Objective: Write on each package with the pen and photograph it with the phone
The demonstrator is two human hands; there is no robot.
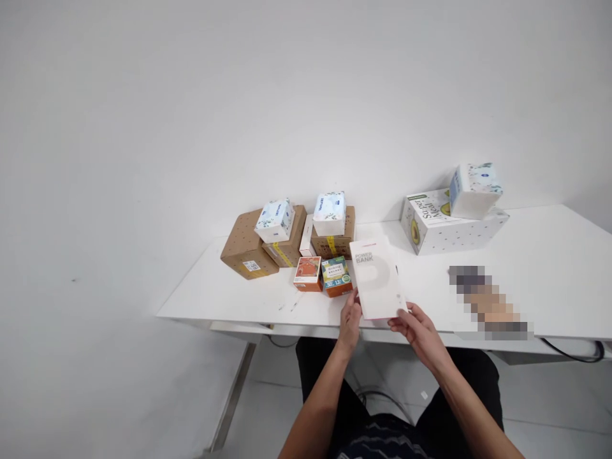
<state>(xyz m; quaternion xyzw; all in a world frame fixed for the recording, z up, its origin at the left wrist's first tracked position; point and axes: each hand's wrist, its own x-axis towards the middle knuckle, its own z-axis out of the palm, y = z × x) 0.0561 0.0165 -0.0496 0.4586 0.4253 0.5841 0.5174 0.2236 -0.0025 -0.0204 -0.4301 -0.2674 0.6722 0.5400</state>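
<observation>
Between my two hands is a white power bank box (pixel 380 287), its printed face turned up, near the table's front edge. My left hand (pixel 350 322) grips its lower left side. At the lower right corner, my right hand (pixel 417 328) holds the box with thumb on top and fingers beneath. Just left of it stand a green and orange box (pixel 336 276) and a small orange box (pixel 308 274), side by side. Neither hand touches these two.
Brown cartons (pixel 243 239) stand against the wall, some topped by tissue packs (pixel 329 212). A slim white box (pixel 307 237) is wedged between them. At right, another tissue pack (pixel 475 190) rests on a white avocado-print box (pixel 454 233). A pixelated object (pixel 490 303) lies on the white table (pixel 205 299).
</observation>
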